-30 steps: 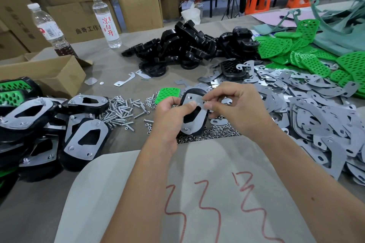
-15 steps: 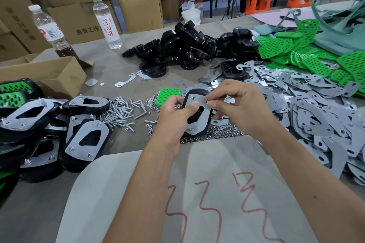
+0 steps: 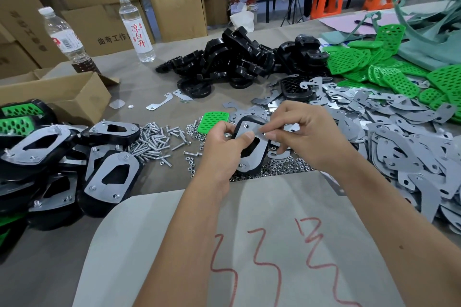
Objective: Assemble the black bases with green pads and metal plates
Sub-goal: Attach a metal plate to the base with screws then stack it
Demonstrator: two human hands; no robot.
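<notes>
Base point(image 3: 250, 169) with a metal plate point(image 3: 257, 151) laid on it sits at the centre of the frame, held up over a strip of nuts point(image 3: 287, 166) on the worktop point(image 3: 139, 85). The left hand point(image 3: 224, 149) has its grip curled round the base, thumb pressing on the plate. The right hand point(image 3: 306, 134) pinches a small silvery part at the plate's upper right corner; what it is cannot be told. Screws point(image 3: 157, 139) lie left of centre, finished bases point(image 3: 109, 177) at the left edge, loose plates point(image 3: 389, 132) at right, green pads point(image 3: 389, 75) upper right, black bases point(image 3: 237, 62) at top centre
</notes>
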